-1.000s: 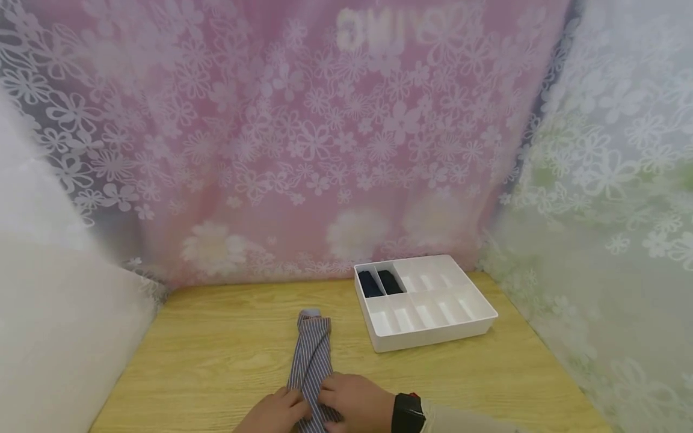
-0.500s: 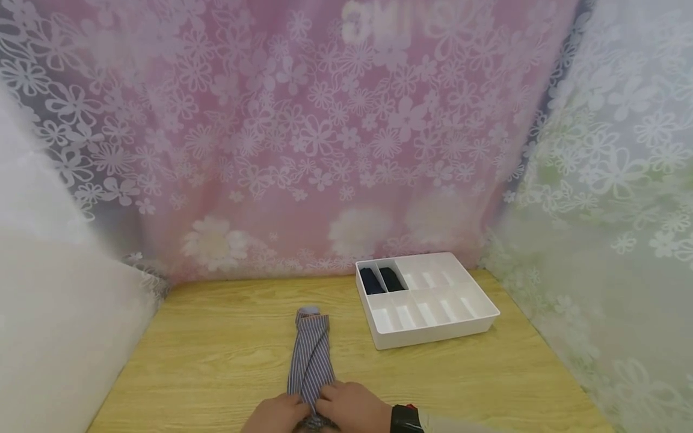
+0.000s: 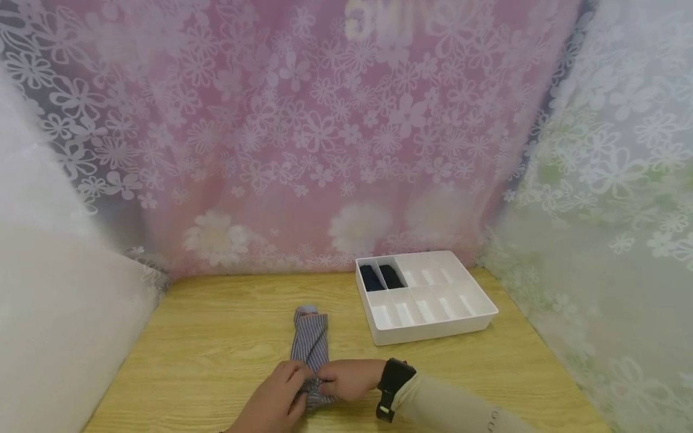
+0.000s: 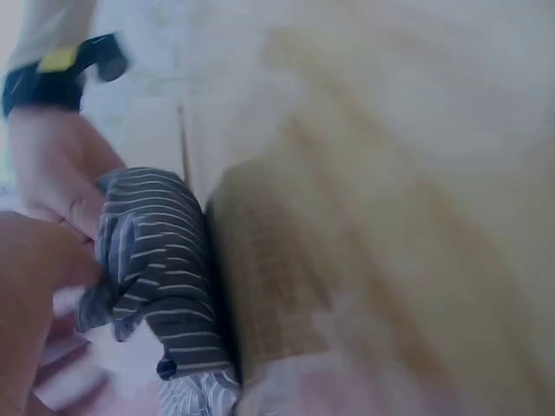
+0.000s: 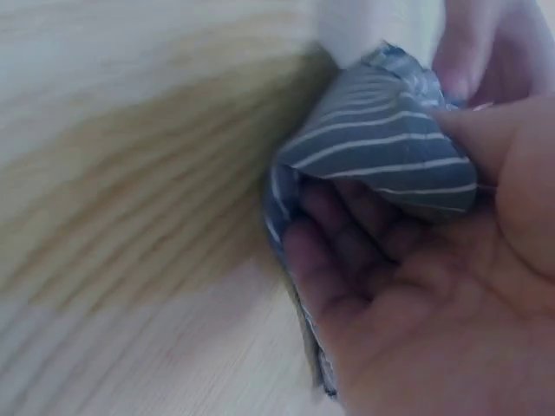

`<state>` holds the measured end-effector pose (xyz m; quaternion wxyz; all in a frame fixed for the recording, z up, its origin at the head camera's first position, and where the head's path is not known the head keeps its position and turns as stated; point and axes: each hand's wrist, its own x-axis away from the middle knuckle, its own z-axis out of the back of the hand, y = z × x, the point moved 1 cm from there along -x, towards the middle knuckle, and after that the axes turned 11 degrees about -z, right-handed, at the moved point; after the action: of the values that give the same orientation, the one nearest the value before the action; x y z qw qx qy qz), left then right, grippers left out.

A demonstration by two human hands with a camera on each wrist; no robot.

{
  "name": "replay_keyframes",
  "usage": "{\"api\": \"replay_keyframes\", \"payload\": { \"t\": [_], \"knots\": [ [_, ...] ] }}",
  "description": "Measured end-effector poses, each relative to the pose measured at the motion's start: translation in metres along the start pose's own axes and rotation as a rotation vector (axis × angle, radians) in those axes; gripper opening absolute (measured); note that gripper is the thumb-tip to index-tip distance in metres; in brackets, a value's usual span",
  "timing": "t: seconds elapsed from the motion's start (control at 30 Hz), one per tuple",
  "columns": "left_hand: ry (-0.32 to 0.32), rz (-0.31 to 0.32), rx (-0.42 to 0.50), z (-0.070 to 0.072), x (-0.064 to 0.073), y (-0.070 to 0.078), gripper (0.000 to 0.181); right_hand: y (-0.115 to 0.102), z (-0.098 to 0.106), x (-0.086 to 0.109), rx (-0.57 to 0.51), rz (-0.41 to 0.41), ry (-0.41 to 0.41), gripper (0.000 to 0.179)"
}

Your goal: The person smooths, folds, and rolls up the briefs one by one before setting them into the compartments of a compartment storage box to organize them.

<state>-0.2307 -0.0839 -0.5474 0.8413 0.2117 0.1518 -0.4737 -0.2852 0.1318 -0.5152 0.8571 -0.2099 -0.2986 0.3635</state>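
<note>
A grey-blue sock with white stripes lies lengthwise on the table, its near end folded up and over. At that folded end my left hand pinches the left side of the fabric, seen also in the left wrist view as a striped roll. Opposite it, my right hand grips the right side. In the right wrist view the right hand's fingers curl into the fold while the thumb lies over the cloth. The sock's far end, with a plain grey patch, lies flat. Whether a second sock lies underneath, I cannot tell.
A white divided box stands at the back right of the wooden table. Two of its back-left compartments hold dark rolled items, a navy one and a black one. Flowered curtains close off the back and right side.
Both hands have moved up and away from the near edge, folding the sock's near end toward its far end. The visible flat length is shorter, and the right forearm reaches further in.
</note>
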Motion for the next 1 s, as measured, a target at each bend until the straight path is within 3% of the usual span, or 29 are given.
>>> {"api": "replay_keyframes", "payload": {
  "t": [0.07, 0.13, 0.17, 0.23, 0.3, 0.4, 0.47, 0.53, 0.63, 0.73, 0.83, 0.93, 1.0],
  "knots": [
    [0.067, -0.143, -0.147, -0.002, 0.000, 0.001, 0.037, 0.002, 0.005, -0.004, -0.074, -0.042, -0.045, 0.025],
    [0.058, -0.192, -0.188, -0.003, 0.000, 0.001, 0.042, 0.003, 0.009, -0.006, -0.127, -0.079, -0.057, 0.026],
    [0.021, -0.172, -0.174, -0.003, 0.000, 0.001, 0.043, 0.004, 0.010, -0.007, -0.151, -0.091, -0.053, 0.027],
    [-0.079, -0.067, -0.094, -0.001, 0.000, 0.001, 0.041, 0.006, 0.009, -0.008, -0.177, -0.108, -0.026, 0.030],
    [-0.151, 0.047, 0.009, 0.002, -0.001, -0.001, 0.031, 0.008, 0.004, -0.009, -0.131, -0.087, 0.062, 0.026],
    [-0.184, 0.145, 0.190, 0.006, -0.003, -0.010, 0.013, 0.004, -0.007, -0.007, 0.071, 0.009, 0.321, 0.010],
    [-0.178, 0.169, 0.305, 0.008, -0.004, -0.020, 0.005, -0.002, -0.015, -0.004, 0.333, 0.105, 0.512, 0.008],
    [-0.182, 0.205, 0.429, 0.010, -0.008, -0.031, 0.005, -0.011, -0.021, 0.002, 0.580, 0.172, 0.651, 0.014],
    [-0.218, 0.253, 0.567, 0.014, -0.016, -0.041, 0.012, -0.019, -0.029, 0.008, 0.782, 0.218, 0.664, 0.019],
    [-0.241, 0.302, 0.629, 0.015, -0.021, -0.044, 0.021, -0.017, -0.036, 0.007, 0.740, 0.124, 0.589, 0.026],
    [-0.222, 0.323, 0.547, 0.013, -0.024, -0.040, 0.019, -0.009, -0.038, 0.000, 0.641, 0.029, 0.552, 0.029],
    [-0.155, 0.297, 0.344, 0.012, -0.024, -0.031, 0.006, 0.000, -0.033, -0.008, 0.520, -0.010, 0.529, 0.028],
    [-0.113, 0.256, 0.193, 0.013, -0.022, -0.024, 0.013, 0.003, -0.024, -0.013, 0.409, -0.017, 0.499, 0.024]
  ]
}}
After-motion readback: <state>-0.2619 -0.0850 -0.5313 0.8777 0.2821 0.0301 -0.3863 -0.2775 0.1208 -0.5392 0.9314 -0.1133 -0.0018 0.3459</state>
